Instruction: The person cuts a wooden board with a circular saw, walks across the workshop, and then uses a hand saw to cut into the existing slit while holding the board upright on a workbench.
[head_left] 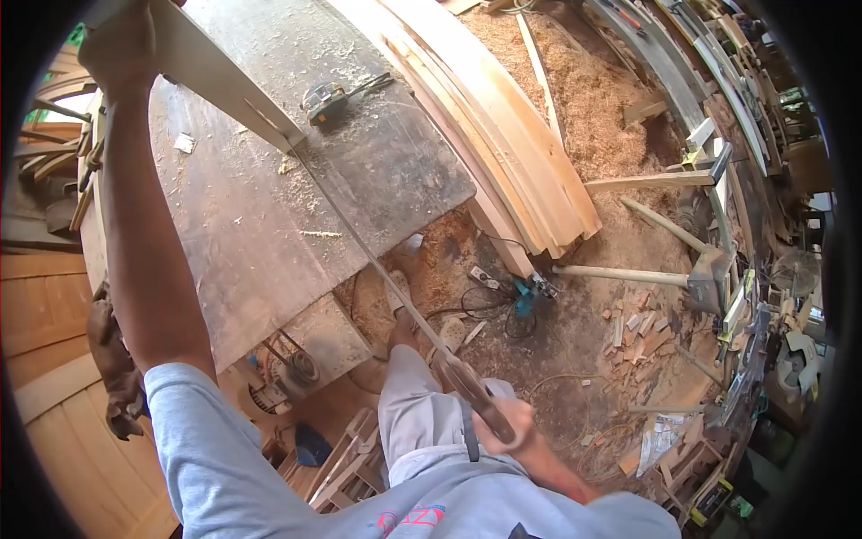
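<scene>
My right hand [507,425] is closed around the wooden handle of a handsaw [382,269], close to my waist. The saw's long thin blade runs away from me, edge-on, and its far end meets the near end of a pale wooden board [224,88]. A narrow slit shows in the board near that end. At the upper left my left hand [118,52] is closed on the board's far part, its fingers partly hidden. The board lies over a dusty worktable [242,207]. Beside it rests what looks like a tape measure [325,101].
Long pale planks [503,117] are stacked at the table's right. A teal power tool [523,301] with a cable lies on the floor. Farther right are a sledgehammer [705,274], wood offcuts [639,325] and sawdust [593,90]. Wooden panels [63,314] stand at left.
</scene>
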A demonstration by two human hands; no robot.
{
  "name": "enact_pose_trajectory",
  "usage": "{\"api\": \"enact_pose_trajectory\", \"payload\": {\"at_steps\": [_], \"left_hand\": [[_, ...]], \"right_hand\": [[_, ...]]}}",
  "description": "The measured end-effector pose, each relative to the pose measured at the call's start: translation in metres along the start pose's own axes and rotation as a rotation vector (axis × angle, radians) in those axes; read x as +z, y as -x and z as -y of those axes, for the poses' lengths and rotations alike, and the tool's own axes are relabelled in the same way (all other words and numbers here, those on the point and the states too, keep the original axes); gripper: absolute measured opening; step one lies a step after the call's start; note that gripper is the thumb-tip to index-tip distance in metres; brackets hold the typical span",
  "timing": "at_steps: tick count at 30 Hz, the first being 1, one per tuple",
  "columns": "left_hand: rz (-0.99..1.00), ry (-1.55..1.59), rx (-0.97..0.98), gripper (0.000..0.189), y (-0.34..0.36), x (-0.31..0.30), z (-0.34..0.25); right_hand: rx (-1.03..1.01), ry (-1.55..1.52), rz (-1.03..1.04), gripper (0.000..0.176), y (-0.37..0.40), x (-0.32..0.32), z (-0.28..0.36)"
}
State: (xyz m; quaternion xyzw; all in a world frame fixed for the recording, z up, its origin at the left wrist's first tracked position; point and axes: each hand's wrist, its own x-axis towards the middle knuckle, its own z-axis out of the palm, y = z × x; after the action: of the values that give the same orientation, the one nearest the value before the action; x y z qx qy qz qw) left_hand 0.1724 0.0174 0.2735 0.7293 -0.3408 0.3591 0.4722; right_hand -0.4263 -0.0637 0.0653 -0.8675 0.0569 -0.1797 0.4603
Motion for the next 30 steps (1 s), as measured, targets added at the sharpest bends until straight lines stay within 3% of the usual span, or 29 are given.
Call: {"api": "enact_pose_trajectory", "payload": {"at_steps": [1,3,4,5,7,8,10,11,13,14,15,17,18,19,20,21,22,23,24,25,27,30], "left_hand": [[0.008,0.009,0.003,0.036,-0.002,-0.005,0.005],[0.216,-0.015,-0.086,0.03,-0.013,-0.013,0.014],[0.088,0.137,-0.264,0.035,-0.004,-0.006,-0.016],[0.22,-0.039,-0.095,0.035,-0.016,-0.018,0.015],[0.201,-0.163,0.052,0.035,-0.009,-0.021,0.012],[0.208,-0.153,0.072,0.035,-0.013,-0.016,-0.005],[0.09,-0.023,-0.337,0.036,-0.001,-0.008,-0.036],[0.094,-0.022,-0.349,0.036,-0.003,-0.011,-0.02],[0.247,-0.186,0.059,0.034,-0.019,-0.02,0.032],[0.265,-0.308,0.461,0.034,-0.018,-0.027,0.043],[0.201,-0.538,0.532,0.033,-0.025,-0.029,0.055],[0.2,-0.861,0.454,0.032,-0.024,-0.03,0.038],[0.197,-0.875,0.45,0.032,-0.015,-0.021,0.016],[0.106,-0.311,0.095,0.028,-0.005,-0.005,-0.011],[0.004,0.259,-0.246,0.045,0.0,0.001,-0.024],[-0.001,0.252,-0.232,0.045,-0.002,-0.005,-0.02],[0.085,-0.19,-0.007,0.023,-0.007,-0.015,-0.008],[0.163,-0.627,0.224,0.029,-0.013,-0.023,0.004],[0.177,-0.568,0.469,0.02,-0.018,-0.028,0.018],[0.186,-0.555,0.479,0.02,-0.018,-0.02,0.009],[0.118,0.174,-0.344,0.019,-0.011,-0.009,-0.007],[-0.056,0.328,-0.301,0.021,-0.001,0.006,-0.037]], "right_hand": [[-0.004,-0.009,-0.027,0.016,-0.009,-0.012,0.017],[-0.037,0.069,-0.053,0.023,-0.03,0.004,0.01],[-0.082,-0.008,-0.073,0.023,-0.063,0.031,-0.013],[0.002,-0.121,-0.092,0.016,-0.111,0.056,-0.022],[0.032,-0.367,-0.123,0.017,-0.187,0.109,-0.048],[0.029,-0.371,-0.146,0.017,-0.189,0.109,-0.046],[0.09,-0.401,-0.165,0.017,-0.176,0.102,-0.033],[0.076,-0.339,-0.132,0.016,-0.153,0.086,-0.024],[-0.057,-0.051,-0.089,0.015,-0.066,0.052,-0.022],[-0.11,-0.011,-0.069,0.015,-0.028,0.029,-0.016],[-0.023,-0.029,-0.004,0.012,0.014,0.008,-0.008],[0.021,0.015,0.043,0.011,0.023,-0.016,0.017],[0.015,0.032,0.04,0.013,0.017,-0.017,0.017],[0.013,0.054,0.027,0.015,0.013,-0.015,0.017],[-0.055,0.074,-0.029,0.016,-0.014,0.007,-0.002],[-0.095,0.023,-0.021,0.011,-0.042,0.035,-0.028],[0.014,-0.172,-0.055,0.005,-0.087,0.058,-0.034],[0.063,-0.313,-0.128,0.006,-0.122,0.083,-0.04],[0.103,-0.352,-0.138,0.007,-0.15,0.091,-0.034],[0.152,-0.385,-0.15,0.008,-0.161,0.09,-0.027],[0.134,-0.322,-0.162,0.008,-0.126,0.078,-0.025],[0.106,-0.123,-0.072,0.006,-0.032,0.027,-0.013]]}}
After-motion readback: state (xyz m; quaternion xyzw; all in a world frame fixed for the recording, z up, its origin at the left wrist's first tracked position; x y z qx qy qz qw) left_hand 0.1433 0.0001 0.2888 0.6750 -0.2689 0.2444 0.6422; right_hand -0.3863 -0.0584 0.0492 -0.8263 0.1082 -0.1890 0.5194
